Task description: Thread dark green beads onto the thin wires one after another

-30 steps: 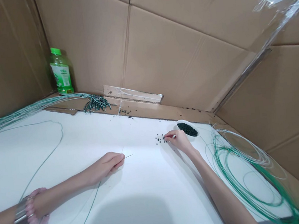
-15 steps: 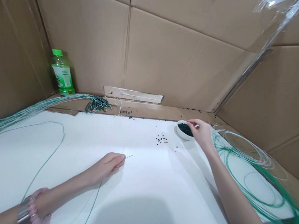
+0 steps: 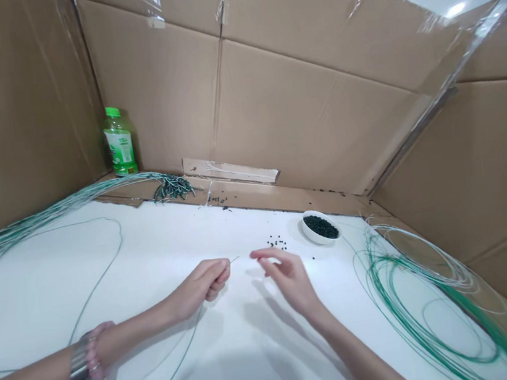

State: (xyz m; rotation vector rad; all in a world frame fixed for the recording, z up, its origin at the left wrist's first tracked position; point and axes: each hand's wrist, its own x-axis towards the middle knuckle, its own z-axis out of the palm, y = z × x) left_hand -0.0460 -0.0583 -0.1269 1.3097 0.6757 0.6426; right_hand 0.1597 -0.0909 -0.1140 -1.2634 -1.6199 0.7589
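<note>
Head view, looking down on both forearms: the left hand [image 3: 203, 287] is curled, its fingers closed in a pinch on a thin pale wire [image 3: 234, 258], whose fine tip sticks out toward the right hand [image 3: 288, 280]. That right hand is open and grips nothing, with its palm turned down, its fingers lightly curved, and its thumb and forefinger held apart. Its forefinger [image 3: 262, 253] stops near the wire's tip without touching it. Just past the right fingertips lie scattered small dark green beads [image 3: 277, 243], and further up and to the right sits a round white bowl [image 3: 308, 229] heaped with more of them. Right of that hand spreads a loose coil of green-coated wire [image 3: 419, 311]. Left of the left hand, the forearm wears a pink beaded bracelet [image 3: 97, 347] and a silver metal cuff [image 3: 79, 367] above a white tabletop [image 3: 157, 240], where a long green wire loop [image 3: 122, 238] curves. Beyond that hand lies a bundle of short bent green wires [image 3: 172, 188], before a tall brown cardboard wall [image 3: 155, 84].
</note>
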